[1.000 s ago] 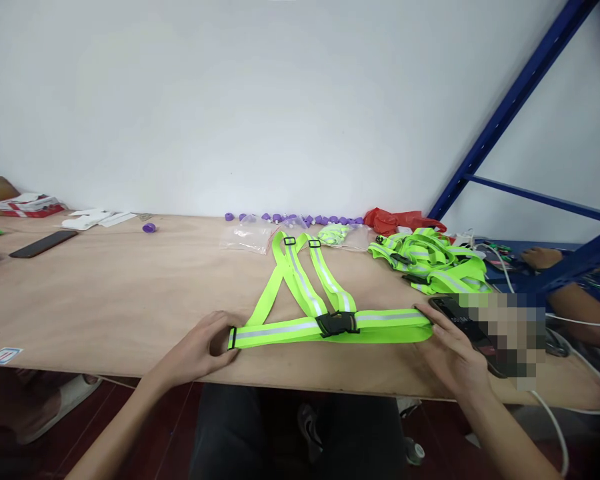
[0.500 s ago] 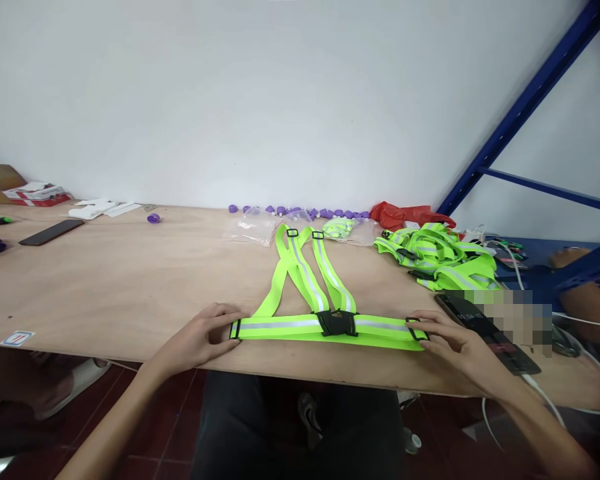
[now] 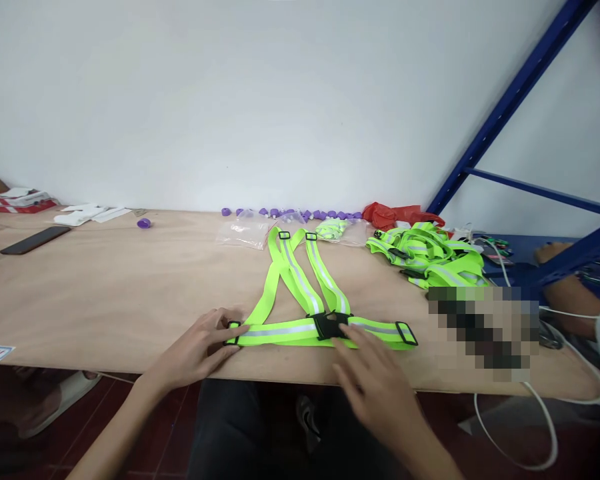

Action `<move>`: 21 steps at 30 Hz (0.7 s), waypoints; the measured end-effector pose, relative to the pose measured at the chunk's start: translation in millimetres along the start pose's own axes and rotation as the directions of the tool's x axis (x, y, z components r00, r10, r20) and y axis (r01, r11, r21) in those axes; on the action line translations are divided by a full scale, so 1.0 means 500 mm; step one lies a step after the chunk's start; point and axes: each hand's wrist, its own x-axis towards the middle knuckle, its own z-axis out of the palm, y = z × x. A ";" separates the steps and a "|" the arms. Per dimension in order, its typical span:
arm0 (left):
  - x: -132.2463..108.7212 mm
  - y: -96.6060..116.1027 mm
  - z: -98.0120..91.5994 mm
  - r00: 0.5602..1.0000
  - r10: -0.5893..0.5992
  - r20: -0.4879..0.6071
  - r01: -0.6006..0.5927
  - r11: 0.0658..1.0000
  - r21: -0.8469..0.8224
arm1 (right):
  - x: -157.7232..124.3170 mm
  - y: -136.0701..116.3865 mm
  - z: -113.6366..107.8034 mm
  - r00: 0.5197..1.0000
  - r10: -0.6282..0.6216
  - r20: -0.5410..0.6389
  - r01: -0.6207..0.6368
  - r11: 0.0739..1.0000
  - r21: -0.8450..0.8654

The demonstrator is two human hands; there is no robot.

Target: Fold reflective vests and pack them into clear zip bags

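Note:
A neon-yellow reflective vest (image 3: 280,331) made of straps with silver stripes lies flat near the table's front edge. Its waist strap runs left to right, and two shoulder straps extend toward the wall. My left hand (image 3: 195,350) pinches the left end of the waist strap at a black slider, thumb in front and fingers on top. Over the black centre buckle (image 3: 329,325), my right hand (image 3: 380,380) has its fingers spread, slightly blurred; the fingertips reach the buckle's right side. The right slider (image 3: 407,333) lies free on the table.
Several more reflective vests (image 3: 430,250) form a heap at right, beside a red bag (image 3: 385,215). Clear plastic bags (image 3: 245,230) and a row of purple pieces (image 3: 320,215) lie along the wall. A dark phone (image 3: 35,241) is at left. Another person's arm (image 3: 570,287) shows behind the blue frame (image 3: 505,107).
My right hand has let go of the waist strap's right end and moved left to the centre buckle. My left hand stays at the left end. The view has shifted slightly right.

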 end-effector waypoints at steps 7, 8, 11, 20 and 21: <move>0.008 -0.007 0.013 0.961 -0.098 -0.258 -0.003 0.931 -0.365 | 0.016 -0.093 0.052 0.979 0.015 0.205 -0.037 0.994 0.106; 0.021 0.001 0.025 0.933 -0.116 -0.340 -0.057 0.887 -0.459 | 0.014 -0.088 0.052 0.975 0.015 0.221 -0.040 0.993 0.111; 0.088 0.052 0.068 0.836 -0.168 -0.522 -0.287 0.678 -0.677 | 0.013 -0.079 0.047 0.971 0.004 0.239 -0.031 0.993 0.113; 0.319 0.242 0.164 0.883 -0.098 -0.459 -0.373 0.445 -0.814 | 0.020 -0.084 0.042 0.961 0.015 0.277 -0.057 0.988 0.147; 0.325 0.246 0.175 0.905 -0.033 -0.425 -0.343 0.536 -0.772 | 0.021 -0.085 0.040 0.957 0.021 0.290 -0.071 0.984 0.164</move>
